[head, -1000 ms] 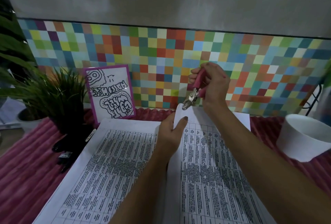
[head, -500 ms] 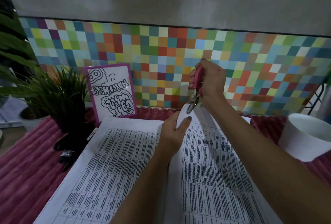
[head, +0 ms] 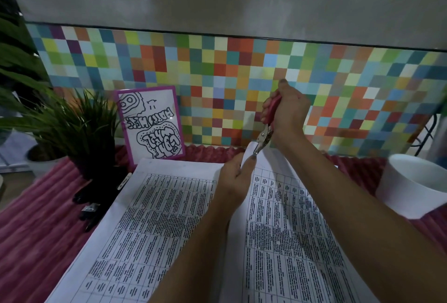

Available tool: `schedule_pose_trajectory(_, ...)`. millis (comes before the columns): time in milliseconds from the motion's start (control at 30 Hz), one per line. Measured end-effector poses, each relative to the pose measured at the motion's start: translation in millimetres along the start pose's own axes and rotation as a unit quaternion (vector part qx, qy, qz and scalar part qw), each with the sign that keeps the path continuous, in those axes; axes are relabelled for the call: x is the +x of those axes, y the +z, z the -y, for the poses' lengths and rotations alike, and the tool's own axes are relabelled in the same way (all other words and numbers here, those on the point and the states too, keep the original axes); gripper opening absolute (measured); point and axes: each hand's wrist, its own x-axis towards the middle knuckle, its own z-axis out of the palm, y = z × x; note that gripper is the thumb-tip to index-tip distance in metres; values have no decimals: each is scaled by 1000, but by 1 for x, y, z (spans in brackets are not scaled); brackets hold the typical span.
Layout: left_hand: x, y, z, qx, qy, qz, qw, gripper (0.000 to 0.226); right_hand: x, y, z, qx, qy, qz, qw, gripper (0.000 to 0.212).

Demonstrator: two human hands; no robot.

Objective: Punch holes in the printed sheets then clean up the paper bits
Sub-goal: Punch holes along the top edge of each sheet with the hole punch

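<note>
While the printed sheets (head: 157,218) lie on the pink surface (head: 36,230), the left hand (head: 235,177) pinches the far edge of one sheet upward. The punch (head: 263,137), above that edge a second ago, now straddles it, the right hand (head: 290,111) wrapped round its handles. A hole seems imminent.

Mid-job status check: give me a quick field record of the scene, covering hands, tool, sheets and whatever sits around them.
right hand: grips the pink-handled hole punch, metal head pointing down
hole punch: head at the lifted top edge of the right sheet
left hand: pinches that lifted edge
left sheet: lies flat on the pink ribbed cloth
white container: right of the sheets
potted plant, doodle card: back left
paper bits: none I can make out
</note>
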Motion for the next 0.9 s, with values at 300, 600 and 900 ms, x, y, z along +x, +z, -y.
schedule_pose_trajectory(300, -6, 2, -4, 45, 40, -34, 998, 28, -4, 1, 4, -40, 72, 66, 994, 25)
schedule_pose_trajectory(600, -5, 2, 0, 82, 48, -43, 995, 32, -12, 0, 11, -105, 42, 108, 988, 14)
schedule_pose_trajectory(900, -5, 1, 1, 121, 39, -50, 991, 36, -9, -14, 9, -36, 133, 57, 989, 10)
